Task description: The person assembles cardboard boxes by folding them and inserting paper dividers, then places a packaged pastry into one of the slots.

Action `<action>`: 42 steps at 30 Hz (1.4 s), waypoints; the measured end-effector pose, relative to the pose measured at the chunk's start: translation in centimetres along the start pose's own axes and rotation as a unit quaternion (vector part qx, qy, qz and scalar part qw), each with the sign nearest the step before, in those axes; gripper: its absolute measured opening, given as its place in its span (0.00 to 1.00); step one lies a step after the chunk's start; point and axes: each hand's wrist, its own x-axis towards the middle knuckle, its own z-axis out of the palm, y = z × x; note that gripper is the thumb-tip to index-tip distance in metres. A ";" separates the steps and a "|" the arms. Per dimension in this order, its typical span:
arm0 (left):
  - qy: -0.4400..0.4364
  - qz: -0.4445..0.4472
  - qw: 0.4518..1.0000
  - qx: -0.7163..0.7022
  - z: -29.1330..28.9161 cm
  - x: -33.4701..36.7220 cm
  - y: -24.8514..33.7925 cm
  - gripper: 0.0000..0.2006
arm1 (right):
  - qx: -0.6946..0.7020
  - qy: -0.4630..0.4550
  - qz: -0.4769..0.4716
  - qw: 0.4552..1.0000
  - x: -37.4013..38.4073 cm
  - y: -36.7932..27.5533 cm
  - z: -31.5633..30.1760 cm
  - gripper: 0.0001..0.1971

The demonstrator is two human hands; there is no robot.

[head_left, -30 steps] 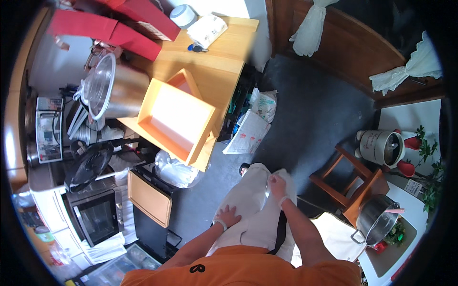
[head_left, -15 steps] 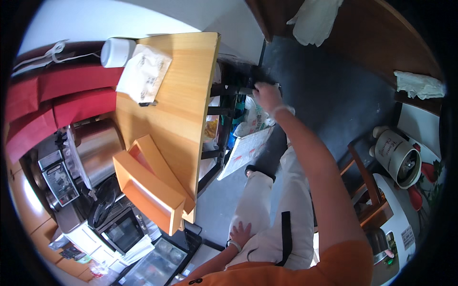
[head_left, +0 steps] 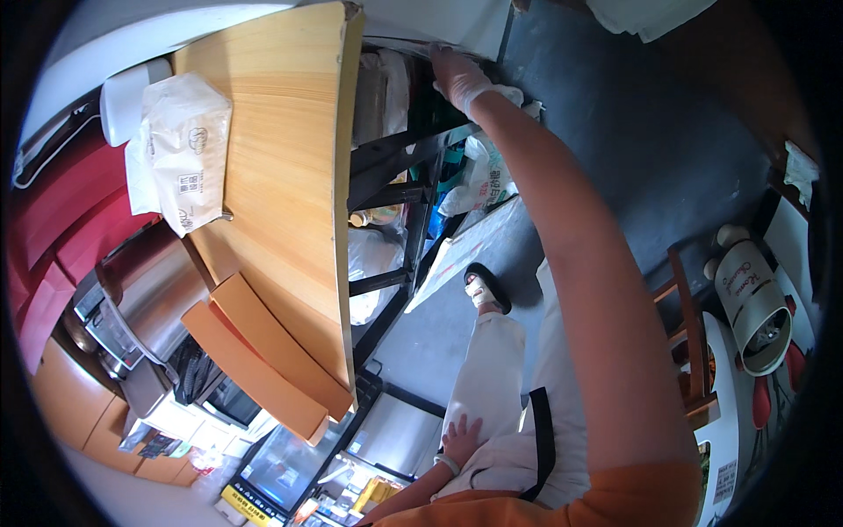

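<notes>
My left hand (head_left: 462, 439) lies on my thigh over white trousers, its fingers spread and holding nothing. Stretched far forward, my right hand (head_left: 459, 77) wears a thin clear glove. It reaches to the dark space beneath the far end of a wooden table (head_left: 290, 149), by a black metal rack (head_left: 386, 189). Its fingertips fall in shadow, so what they touch cannot be made out. Just below that hand, a white printed plastic bag (head_left: 485, 176) is stuffed beside the rack. A white flat panel (head_left: 465, 250) leans against the rack's side.
On the table lie a white paper bag (head_left: 184, 149) and two orange open boxes (head_left: 263, 351). A white cylinder (head_left: 127, 101) stands behind the bag. To my right are a cream canister (head_left: 755, 307) holding utensils and a wooden chair-like frame (head_left: 694, 334). Dark floor (head_left: 632, 149) stretches ahead.
My right hand has moved farther forward, from beside the rack to the darker space at its far end. My view has shifted closer to the table. My left hand stays on my thigh.
</notes>
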 end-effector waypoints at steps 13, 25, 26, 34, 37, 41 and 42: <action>0.008 -0.029 0.999 0.033 -0.7 0.1 1.5 0.34 | -0.040 0.037 -0.034 0.998 -1.8 -1.4 -2.8 0.08; 0.007 -0.024 0.999 0.028 -0.4 0.5 1.2 0.33 | 0.032 0.050 -0.075 0.995 -2.2 -4.5 -4.0 0.09; 0.012 -0.019 0.999 0.029 -0.3 0.5 0.9 0.33 | 0.035 0.101 -0.108 0.988 -1.4 -4.9 -3.6 0.08; 0.012 -0.011 0.998 0.065 -0.1 1.0 0.8 0.33 | 0.031 0.084 -0.065 0.994 -4.0 -4.5 -4.9 0.13; 0.013 -0.005 0.998 0.059 -0.6 1.2 0.8 0.33 | 0.078 0.103 -0.107 0.986 -4.9 -4.1 -5.1 0.14; 0.013 0.002 0.997 0.074 -1.2 1.1 0.8 0.33 | 0.164 0.044 -0.085 0.982 -7.1 -6.0 -8.1 0.15; 0.022 0.009 0.997 0.077 -0.8 1.4 0.3 0.33 | 0.168 0.114 -0.138 0.969 -7.2 -6.9 -8.3 0.15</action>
